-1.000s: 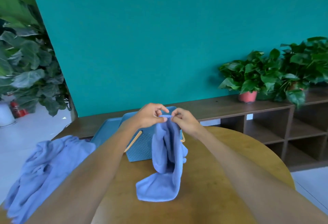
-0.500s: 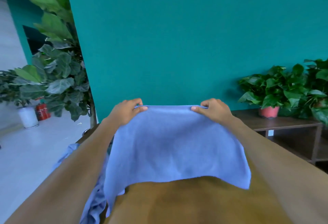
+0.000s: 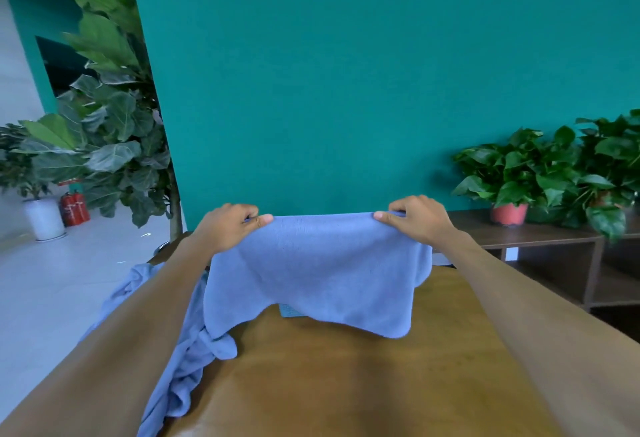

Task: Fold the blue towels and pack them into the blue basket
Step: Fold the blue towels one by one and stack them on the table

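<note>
A blue towel (image 3: 318,274) hangs spread out in the air above the wooden table (image 3: 346,384). My left hand (image 3: 228,227) pinches its top left corner and my right hand (image 3: 415,220) pinches its top right corner. The towel hides nearly all of the blue basket (image 3: 291,311); only a small perforated patch shows under the towel's lower edge. A heap of other blue towels (image 3: 180,360) lies on the table's left side, partly under my left forearm.
A low wooden shelf (image 3: 540,239) runs along the teal wall at the right, with potted plants (image 3: 519,177) on it. A tall leafy plant (image 3: 114,131), a white pot (image 3: 45,218) and a red extinguisher (image 3: 74,208) stand at the left.
A second ago both hands held the towel bunched together above the basket. They have moved apart and raised it, so it now hangs spread wide. The view has tilted upward.
</note>
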